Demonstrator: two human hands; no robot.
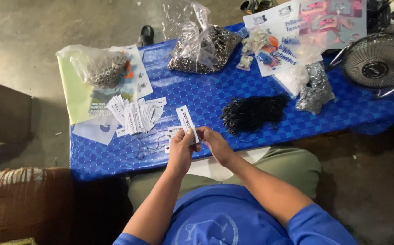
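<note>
Left hand (pixel 181 149) pinches white paper tag (pixel 187 123) at lower end, tag tilted up over near edge of blue surface (pixel 206 97), printed face toward camera, likely for easy handling. Right hand (pixel 215 144) just beside tag, grip pressed together near its bottom; what it pinches, cannot tell. Tag pile (pixel 135 115) left of held tag, within reach. Black cord bundle (pixel 251 112) right of held tag.

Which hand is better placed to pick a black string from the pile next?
Probably the right hand. It lies nearer the pile of black strings on the blue table and pinches the white tag only lightly, if at all. The left hand grips the tag and sits farther away.
</note>
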